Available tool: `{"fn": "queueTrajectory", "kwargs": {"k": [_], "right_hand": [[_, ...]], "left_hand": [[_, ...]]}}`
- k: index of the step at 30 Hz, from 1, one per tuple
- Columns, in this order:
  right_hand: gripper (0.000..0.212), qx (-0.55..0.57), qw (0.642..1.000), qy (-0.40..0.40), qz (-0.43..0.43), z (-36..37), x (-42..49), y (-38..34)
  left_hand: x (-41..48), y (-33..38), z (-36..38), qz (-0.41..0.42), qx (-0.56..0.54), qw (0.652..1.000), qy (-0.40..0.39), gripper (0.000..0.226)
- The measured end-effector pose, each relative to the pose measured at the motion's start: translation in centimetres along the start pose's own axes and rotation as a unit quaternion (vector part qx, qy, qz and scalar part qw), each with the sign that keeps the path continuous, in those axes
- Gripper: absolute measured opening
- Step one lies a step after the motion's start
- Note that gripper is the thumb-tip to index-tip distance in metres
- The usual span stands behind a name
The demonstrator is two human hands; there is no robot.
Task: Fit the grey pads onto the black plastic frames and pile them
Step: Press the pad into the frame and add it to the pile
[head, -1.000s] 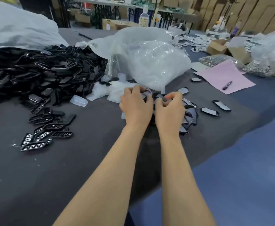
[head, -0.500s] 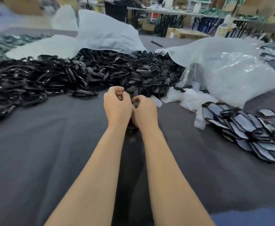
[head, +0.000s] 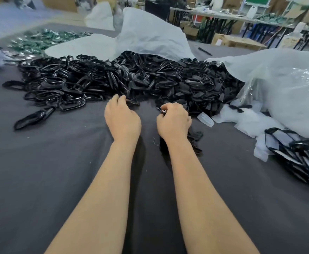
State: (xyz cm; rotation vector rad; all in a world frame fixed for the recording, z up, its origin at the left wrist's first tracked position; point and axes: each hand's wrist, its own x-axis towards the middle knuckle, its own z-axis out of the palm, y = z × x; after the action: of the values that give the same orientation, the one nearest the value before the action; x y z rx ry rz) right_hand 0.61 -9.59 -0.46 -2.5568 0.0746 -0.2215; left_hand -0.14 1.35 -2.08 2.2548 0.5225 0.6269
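— From the head view, what step is this, do you reckon?

— Picking up stock, I'd say. The right hand [head: 173, 120] has its fingers curled tight and pinches a small perforated black piece [head: 160, 109] between thumb and fingertips, just at the near edge of the heap of black frames [head: 113, 79].

— And the other hand?

— The left hand [head: 122, 118] is reaching into that same edge, fingers bent over a frame there. Whether it has hold of anything I can't tell; the fingertips hide it.

— Any grey pads about?

— Only fitted ones, far as I can see: the finished pile [head: 296, 154] lies well off to the right on the dark cloth [head: 58, 162], below the clear plastic bag [head: 287, 85]. A few more black bits [head: 195, 138] sit under the right wrist.

— So what's next?

— My guess: the left has to come away with one frame clean out of that tangle, then both hands need a pad. None is in either hand, so a reach to the right looks due.
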Motion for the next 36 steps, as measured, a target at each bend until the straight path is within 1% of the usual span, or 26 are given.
{"fn": "queueTrajectory", "kwargs": {"k": [1, 3, 5, 8, 13, 15, 19, 21, 23, 25, 26, 28, 30, 32, 34, 36], "right_hand": [[0.039, -0.012, 1.0, -0.023, -0.001, 0.1, 0.2, 0.1], [0.044, -0.034, 0.998, -0.06, 0.002, 0.3, 0.4, 0.5], [0.043, -0.039, 0.998, -0.057, 0.007, 0.5, 0.6, 0.8], [0.041, -0.041, 0.998, -0.038, 0.017, 0.6, 0.8, 1.0], [0.046, -0.077, 0.993, -0.086, -0.009, 0.7, 1.0, 0.9], [0.042, -0.067, 0.995, -0.074, -0.012, 0.6, 1.1, 1.0], [0.027, -0.025, 1.0, 0.001, -0.001, 0.6, 1.1, 1.3], [0.032, -0.013, 1.0, 0.023, 0.006, 0.7, 1.1, 1.4], [0.035, -0.004, 0.999, 0.039, 0.012, 0.6, 1.1, 1.5], [0.027, 0.007, 0.999, 0.05, 0.013, 0.6, 1.1, 1.5], [0.024, 0.015, 0.998, 0.057, 0.01, 0.6, 1.1, 1.6], [0.016, 0.063, 0.995, 0.078, -0.008, 0.4, 1.2, 1.7], [0.008, 0.153, 0.984, 0.092, -0.026, 0.0, 1.2, 1.6], [0.013, 0.242, 0.967, 0.081, -0.011, -0.6, 1.2, 1.7], [0.02, 0.365, 0.93, 0.033, 0.036, -1.2, 1.2, 1.8], [0.018, 0.456, 0.887, -0.013, 0.068, -1.6, 1.1, 1.9]], "left_hand": [[0.4, -0.2, 0.2, 0.004, 0.043, 0.999, -0.012, 0.052], [1.1, -0.4, 0.5, -0.005, 0.089, 0.995, -0.038, 0.059], [1.4, -0.4, 1.2, -0.002, 0.115, 0.991, -0.065, 0.061], [1.4, -0.5, 1.9, 0.005, 0.142, 0.986, -0.089, 0.053], [1.0, -0.3, 2.2, 0.016, 0.142, 0.988, -0.057, 0.029], [0.9, -0.1, 2.2, 0.025, 0.135, 0.988, -0.065, 0.024], [0.9, -0.1, 2.0, 0.027, 0.14, 0.987, -0.078, 0.028], [0.8, -0.1, 1.9, 0.027, 0.147, 0.987, -0.066, 0.03], [0.6, 0.2, 1.9, 0.026, 0.145, 0.987, -0.06, 0.038], [0.5, 0.3, 2.0, 0.03, 0.154, 0.986, -0.063, 0.046], [0.4, 0.4, 2.1, 0.034, 0.161, 0.984, -0.066, 0.046], [0.4, 0.4, 2.2, 0.039, 0.161, 0.984, -0.066, 0.036], [0.4, 0.4, 2.3, 0.04, 0.147, 0.987, -0.055, 0.027], [0.3, 0.4, 2.4, 0.048, 0.14, 0.988, -0.043, 0.023], [0.3, 0.2, 2.5, 0.061, 0.145, 0.987, -0.04, 0.023], [0.3, 0.2, 2.5, 0.071, 0.141, 0.987, -0.034, 0.024]]}}
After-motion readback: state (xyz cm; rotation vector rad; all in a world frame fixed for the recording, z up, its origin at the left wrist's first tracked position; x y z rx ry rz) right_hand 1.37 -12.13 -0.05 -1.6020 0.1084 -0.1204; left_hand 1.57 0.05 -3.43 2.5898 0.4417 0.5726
